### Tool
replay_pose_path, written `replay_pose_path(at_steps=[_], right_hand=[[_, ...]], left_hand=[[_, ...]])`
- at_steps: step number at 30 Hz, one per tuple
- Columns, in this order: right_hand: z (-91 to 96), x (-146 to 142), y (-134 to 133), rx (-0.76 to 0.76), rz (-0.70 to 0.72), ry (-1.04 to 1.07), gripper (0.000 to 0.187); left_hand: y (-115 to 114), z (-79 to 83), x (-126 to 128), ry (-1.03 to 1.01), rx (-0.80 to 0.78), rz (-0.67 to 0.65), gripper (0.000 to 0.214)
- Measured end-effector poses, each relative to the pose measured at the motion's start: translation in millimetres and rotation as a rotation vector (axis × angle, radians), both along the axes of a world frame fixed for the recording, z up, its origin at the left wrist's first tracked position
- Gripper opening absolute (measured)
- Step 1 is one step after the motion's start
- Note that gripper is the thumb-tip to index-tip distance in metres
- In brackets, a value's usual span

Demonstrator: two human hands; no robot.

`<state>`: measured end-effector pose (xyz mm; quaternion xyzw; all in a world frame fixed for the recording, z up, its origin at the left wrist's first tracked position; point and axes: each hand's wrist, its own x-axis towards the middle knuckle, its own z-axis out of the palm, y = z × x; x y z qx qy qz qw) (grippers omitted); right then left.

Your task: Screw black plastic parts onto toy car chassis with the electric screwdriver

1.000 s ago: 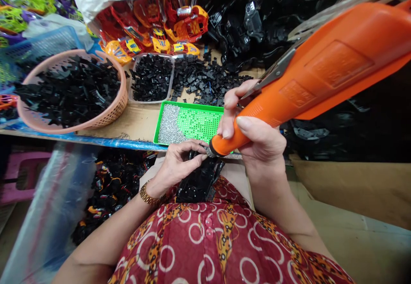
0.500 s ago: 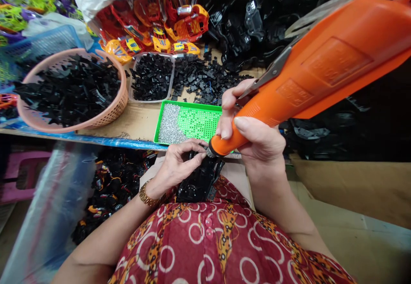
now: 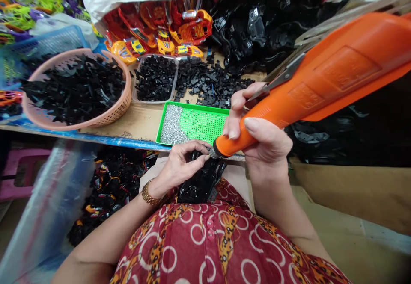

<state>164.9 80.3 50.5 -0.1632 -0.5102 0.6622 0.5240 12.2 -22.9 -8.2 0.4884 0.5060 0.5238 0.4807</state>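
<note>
My right hand (image 3: 263, 132) is wrapped round an orange electric screwdriver (image 3: 289, 96), thumb and fingers near its nose and a metal lever along its upper side. The nose points down and left to the far end of a black plastic toy car chassis (image 3: 197, 183), which rests on my lap against my shirt. My left hand (image 3: 183, 162) lies over the chassis, thumb and forefinger pinched together right at the driver's tip. Whatever sits between those fingertips is hidden. Just beyond the hands, a green perforated tray (image 3: 205, 123) holds small silver screws (image 3: 173, 125) at its left end.
A pink basket (image 3: 126, 100) of black plastic parts stands at left, beside a clear tub (image 3: 176, 78) of small black pieces. Loose black pieces (image 3: 212, 78) lie behind the tray. Orange car bodies (image 3: 163, 23) are piled at the back. Black assemblies (image 3: 112, 181) fill the space below left.
The view has shifted slightly, so the bench things sit a little further right. Both hands keep the same grip, with the driver's tip still at my left fingertips.
</note>
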Motion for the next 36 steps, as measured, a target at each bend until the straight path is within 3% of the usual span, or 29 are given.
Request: replay_pose_path(at_steps=[13, 28, 36], right_hand=[[4.3, -4, -2, -0.025, 0.018, 0.049, 0.028], [11.0, 11, 14, 0.074, -0.050, 0.006, 0.031], [14.9, 20, 13, 0.031, -0.180, -0.036, 0.032]], left_hand=[[0, 1.6, -5, 0.073, -0.033, -0.055, 0.010], [2, -14.5, -10, 0.075, -0.143, -0.079, 0.009], [6, -23.9, 0, -0.157, -0.307, 0.137, 0.045]])
